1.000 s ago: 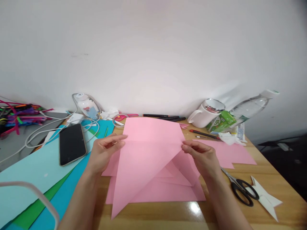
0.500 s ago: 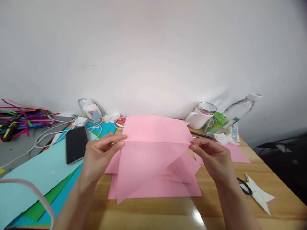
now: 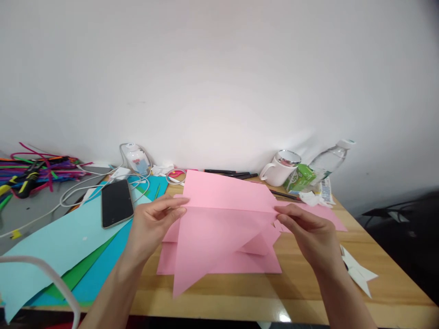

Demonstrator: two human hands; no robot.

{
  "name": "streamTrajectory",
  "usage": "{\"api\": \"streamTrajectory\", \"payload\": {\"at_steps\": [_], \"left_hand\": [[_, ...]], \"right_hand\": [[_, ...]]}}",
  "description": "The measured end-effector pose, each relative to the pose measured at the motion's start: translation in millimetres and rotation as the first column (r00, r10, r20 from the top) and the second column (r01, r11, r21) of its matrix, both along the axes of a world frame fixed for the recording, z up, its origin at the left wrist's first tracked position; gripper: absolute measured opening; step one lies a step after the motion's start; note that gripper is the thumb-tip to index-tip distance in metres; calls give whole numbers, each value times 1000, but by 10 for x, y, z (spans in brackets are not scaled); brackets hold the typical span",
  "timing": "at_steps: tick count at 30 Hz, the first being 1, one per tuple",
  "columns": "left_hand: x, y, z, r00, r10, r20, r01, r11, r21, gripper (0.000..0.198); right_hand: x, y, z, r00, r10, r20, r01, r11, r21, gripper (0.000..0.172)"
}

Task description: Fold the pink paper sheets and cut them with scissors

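Note:
A creased sheet of pink paper (image 3: 219, 224) hangs between my two hands, raised above the table. My left hand (image 3: 156, 224) pinches its left edge at the crease between thumb and fingers. At the crease's other end, my right hand (image 3: 307, 230) pinches the right edge the same way. Above the crease the paper stands as a band; below, it slants to a point at the lower left. Other pink sheets (image 3: 247, 267) lie on the table beneath and behind it, partly hidden.
A phone (image 3: 117, 203) rests on light blue paper (image 3: 44, 256) at left, near white cables and pipe cleaners (image 3: 65, 171). Along the wall stand a white bottle (image 3: 137, 157), a mug (image 3: 279, 169), a green box (image 3: 299, 178) and a clear bottle (image 3: 329, 160). Scissors (image 3: 344, 260) and white cut paper (image 3: 358, 269) lie right.
The view has shifted slightly, and the pink sheet now tilts down toward the right, showing pens behind it. Both hands keep their pinch on it.

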State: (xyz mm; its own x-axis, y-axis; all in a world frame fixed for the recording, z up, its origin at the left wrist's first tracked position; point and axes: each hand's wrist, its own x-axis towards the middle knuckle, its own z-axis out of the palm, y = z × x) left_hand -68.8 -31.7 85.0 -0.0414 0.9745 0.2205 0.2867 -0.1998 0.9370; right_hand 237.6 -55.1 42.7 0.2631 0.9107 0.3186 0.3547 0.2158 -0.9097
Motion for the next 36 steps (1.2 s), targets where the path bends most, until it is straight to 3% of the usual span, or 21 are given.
{"api": "streamTrajectory", "payload": {"at_steps": [10,27,36], "left_hand": [[-42,-43,-34,993,-65,98,72,995,-72,16],[-18,-62,17,997,-21,73,27,995,-93,23],[19,-101,64,1000,14,20,-13,998,-60,15]], "right_hand": [[68,-78,33,1000,24,9,-25,999,41,8],[70,-80,21,1000,14,11,-15,999,38,11],[72,-92,65,998,13,60,-13,1000,9,10]]}}
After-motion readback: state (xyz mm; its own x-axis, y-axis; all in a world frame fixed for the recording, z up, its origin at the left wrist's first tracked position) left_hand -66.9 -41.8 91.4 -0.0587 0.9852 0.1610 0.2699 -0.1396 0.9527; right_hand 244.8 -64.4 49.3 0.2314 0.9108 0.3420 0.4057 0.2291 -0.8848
